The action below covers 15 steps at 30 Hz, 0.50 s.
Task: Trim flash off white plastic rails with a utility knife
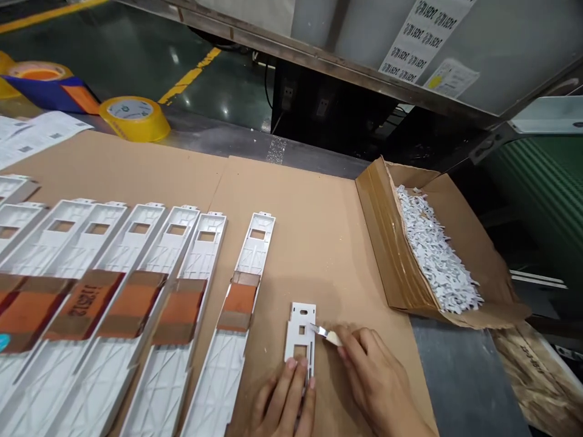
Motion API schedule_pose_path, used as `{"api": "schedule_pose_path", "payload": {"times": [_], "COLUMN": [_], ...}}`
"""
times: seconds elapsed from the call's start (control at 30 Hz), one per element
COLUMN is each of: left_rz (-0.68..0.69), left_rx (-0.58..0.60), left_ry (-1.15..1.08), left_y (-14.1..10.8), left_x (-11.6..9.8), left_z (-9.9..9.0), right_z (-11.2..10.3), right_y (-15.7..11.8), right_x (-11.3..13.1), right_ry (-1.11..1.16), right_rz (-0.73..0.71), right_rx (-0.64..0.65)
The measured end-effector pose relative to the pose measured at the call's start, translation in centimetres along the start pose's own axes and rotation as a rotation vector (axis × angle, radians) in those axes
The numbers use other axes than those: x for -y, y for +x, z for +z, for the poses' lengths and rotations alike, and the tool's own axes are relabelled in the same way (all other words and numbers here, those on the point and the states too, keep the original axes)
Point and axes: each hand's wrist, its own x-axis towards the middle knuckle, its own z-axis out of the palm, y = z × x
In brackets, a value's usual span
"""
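I record my left hand (282, 400) lying open and pressing down, its fingers (298, 385) resting on the near end of a white moulded plastic plate (300, 337). The plate lies flat on a brown cardboard sheet (319, 255), toward the near edge of the view, and has small rectangular openings along its length. My right hand (373, 370) is closed in a firm grasp on the pale handle of a short craft knife (334, 338), and the metal blade meets the right edge of the plate. To the left of the plate, on the same sheet and well clear of it, lies a row of long white plastic panels (218, 379), set side by side at a slant, each crossed by a band of brown and orange tape (239, 298). To the right stands an open cardboard box (392, 243) holding a heap of small white plastic offcuts (432, 255). At the far left are printed papers (36, 136) and, beyond the sheet, a roll of yellow packing tape (134, 119). Past these lies a dark green floor marked with a yellow line (189, 76).
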Motion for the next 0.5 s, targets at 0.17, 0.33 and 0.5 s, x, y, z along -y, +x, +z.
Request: {"api": "schedule_pose_path", "payload": {"times": [0.17,0.33,0.5], "left_rz": [-0.031,-0.025,-0.039], "left_rx": [-0.009,0.018,0.016], "left_ry": [-0.008,-0.008,0.001], "left_y": [0.5,0.9,0.9], "left_x": [-0.1,0.0,-0.1], "left_z": [-0.3,-0.6,-0.6], "right_z": [-0.6,-1.0,-0.9], "right_y": [1.0,1.7,1.9], "right_x": [0.4,0.6,0.7], "right_ry": [-0.113,-0.151,-0.187], "right_rz": [-0.042,-0.08,-0.099], "right_rx": [-0.029,-0.027,-0.017]}}
